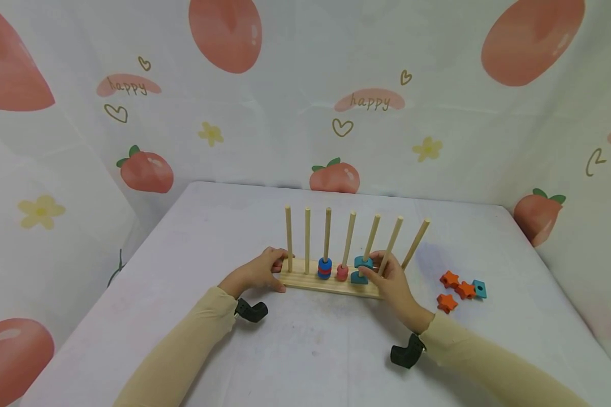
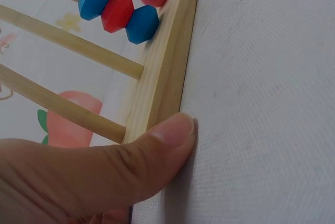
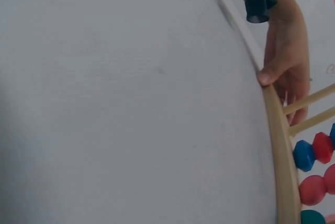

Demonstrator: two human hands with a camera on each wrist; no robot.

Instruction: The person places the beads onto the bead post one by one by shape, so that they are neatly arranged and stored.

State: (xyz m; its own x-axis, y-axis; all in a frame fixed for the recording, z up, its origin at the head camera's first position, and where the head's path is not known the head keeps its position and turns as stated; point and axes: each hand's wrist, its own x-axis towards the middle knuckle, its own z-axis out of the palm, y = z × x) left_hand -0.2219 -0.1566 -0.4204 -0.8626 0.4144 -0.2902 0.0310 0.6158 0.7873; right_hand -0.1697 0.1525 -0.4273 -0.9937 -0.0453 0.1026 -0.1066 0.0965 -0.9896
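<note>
A pale wooden peg board (image 1: 310,281) with several upright pegs rests on the table. My left hand (image 1: 257,274) grips its left end, with the thumb (image 2: 172,132) along the front edge in the left wrist view. At the fifth peg from the left, my right hand (image 1: 394,285) pinches a teal bead (image 1: 364,262) that is threaded on the peg. Below it, another teal bead (image 1: 358,278) sits at the base. The third peg carries blue beads (image 2: 142,24) with a red bead (image 2: 117,13) between them. Pink beads (image 1: 342,273) are on the fourth peg.
To the right of the board lie several orange star beads (image 1: 447,303) and a teal square bead (image 1: 480,289) with a hole. A white cloth covers the table (image 1: 285,350). Behind it hangs a fruit-printed backdrop (image 1: 285,130). Each wrist wears a black camera (image 1: 407,351).
</note>
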